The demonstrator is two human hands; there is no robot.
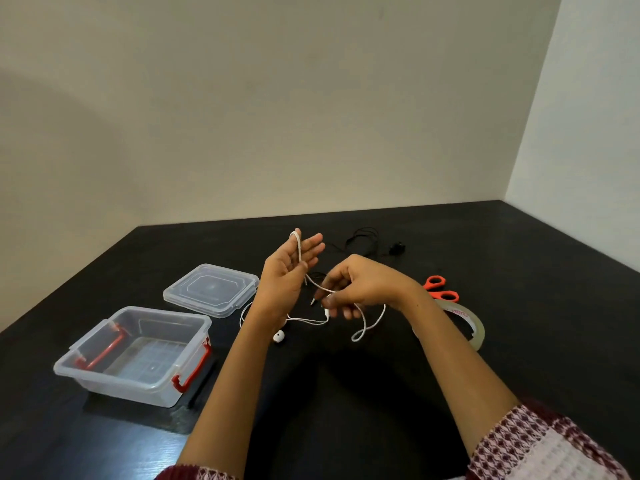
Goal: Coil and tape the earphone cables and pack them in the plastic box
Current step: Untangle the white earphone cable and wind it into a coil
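Note:
My left hand (289, 271) is raised above the black table with its fingers straight. The white earphone cable (362, 332) is looped over one fingertip and runs down across the palm. My right hand (360, 285) pinches that cable just right of the left palm. The rest of the cable hangs in loops onto the table, and one white earbud (278, 337) lies beside my left forearm. A black earphone cable (363, 240) lies loosely bundled behind my hands. The clear plastic box (194, 344) with red latches stands open at the left, nothing visible inside.
The box's clear lid (211, 289) lies flat behind the box. Orange-handled scissors (440, 289) and a roll of clear tape (476, 329) sit to the right, partly behind my right forearm. The black table (519, 258) meets walls at the back and right.

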